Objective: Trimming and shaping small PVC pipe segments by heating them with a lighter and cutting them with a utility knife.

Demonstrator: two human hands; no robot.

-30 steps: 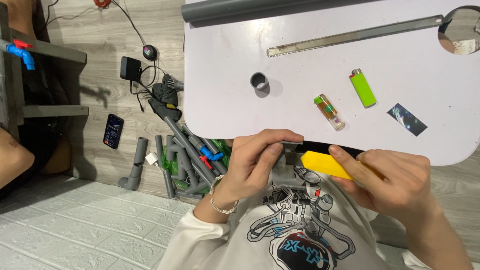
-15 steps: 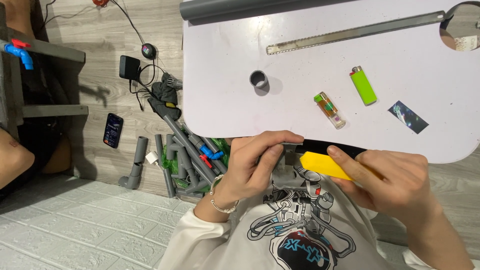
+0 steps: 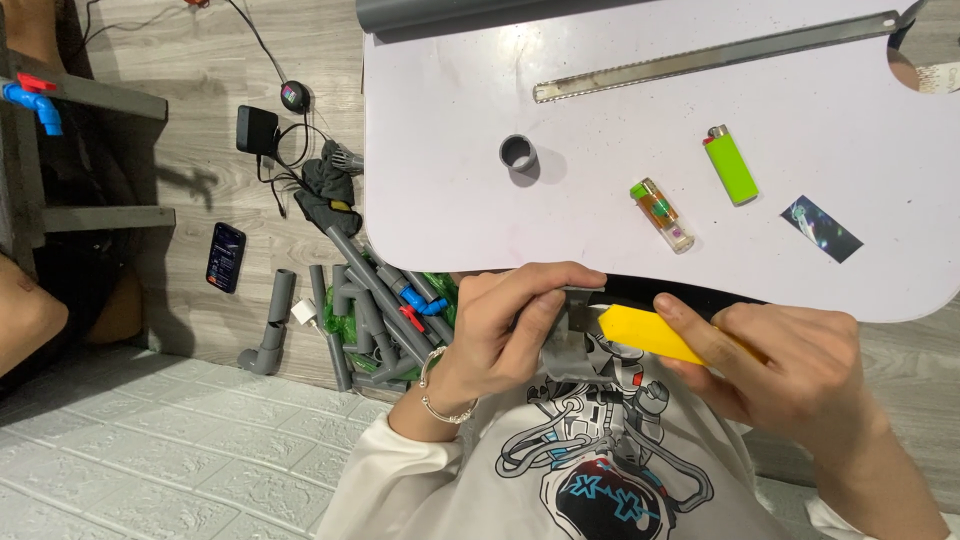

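Gripping a yellow utility knife (image 3: 655, 335) in the right hand (image 3: 790, 375), fingers wrapped around its handle, blade end pointing left; pinching a small grey pipe piece (image 3: 570, 335) in the left hand (image 3: 515, 335), fingers curled over it and thumb pressing on top; meeting knife tip and pipe piece between the hands, just below the near edge of the white surface (image 3: 640, 220), possibly blade touching plastic, though too small to tell; holding both above the lap, over a printed white shirt (image 3: 590, 470); lying well apart on the surface: a grey pipe ring (image 3: 518, 153), a green lighter (image 3: 732, 165), a clear lighter (image 3: 661, 214), a long saw blade (image 3: 715, 57); lying on the floor at left, a heap of grey pipes (image 3: 370, 315) and a phone (image 3: 226, 256).
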